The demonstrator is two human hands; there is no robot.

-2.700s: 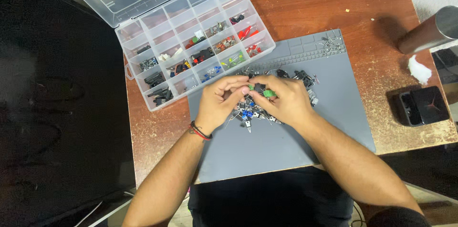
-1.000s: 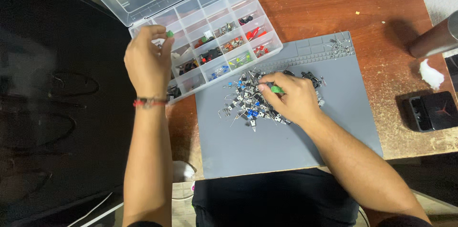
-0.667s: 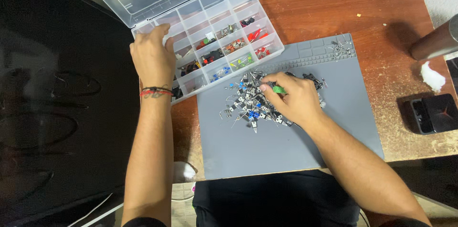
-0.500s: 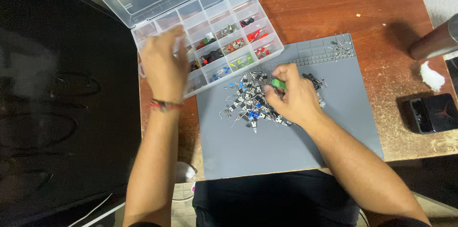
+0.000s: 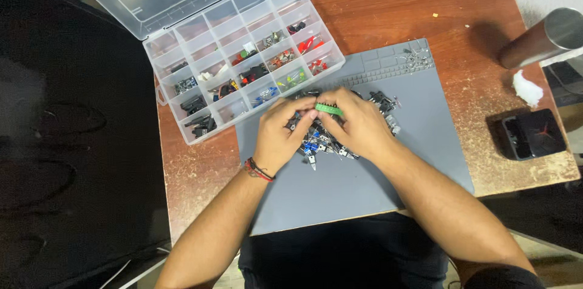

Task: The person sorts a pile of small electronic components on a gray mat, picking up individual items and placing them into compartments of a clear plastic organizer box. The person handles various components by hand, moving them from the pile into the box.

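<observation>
Seemingly pinched between both hands' fingers (image 5: 308, 114), small green part (image 5: 328, 108), above component pile (image 5: 316, 142), grey mat (image 5: 388, 180).

A black box (image 5: 529, 136), white wad (image 5: 526, 88) and metal cylinder (image 5: 543, 37) rest on the table (image 5: 425, 10)

Both forearms are bare, with no sleeve reaching into view along either of them. The left hand (image 5: 279, 137) carries a band at the wrist: a bracelet (image 5: 257, 170) of several thin cords, red and black, lying close together across the wrist. The right hand (image 5: 363, 128) and its wrist carry nothing, neither ring nor watch. At the lower right corner a bit of dark fabric shows near the right upper arm. Below the forearms lies dark clothing, black or near black, covering the lap.
</observation>
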